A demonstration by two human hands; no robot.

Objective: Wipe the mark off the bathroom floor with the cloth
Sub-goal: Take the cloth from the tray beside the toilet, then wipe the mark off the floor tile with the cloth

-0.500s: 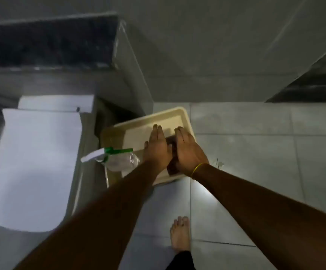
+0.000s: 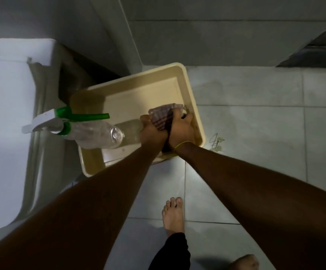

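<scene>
A checked brownish cloth [image 2: 163, 116] is bunched up over the right side of a beige plastic tray [image 2: 131, 98] on the floor. My left hand [image 2: 152, 133] and my right hand [image 2: 180, 129] are side by side, both closed around the cloth, which sticks out above my fingers. A greenish scribbled mark [image 2: 216, 142] shows on the grey floor tile just right of the tray's near right corner.
A clear spray bottle [image 2: 88, 133] with a green and white trigger lies across the tray's left rim. A white toilet [image 2: 4, 121] fills the left side. My bare foot [image 2: 174, 215] stands on the tiles below the tray. Grey walls rise behind.
My hands lay flat on the cloth in the tray before; now both have curled shut and gathered it up. The view has also come closer to the tray.
</scene>
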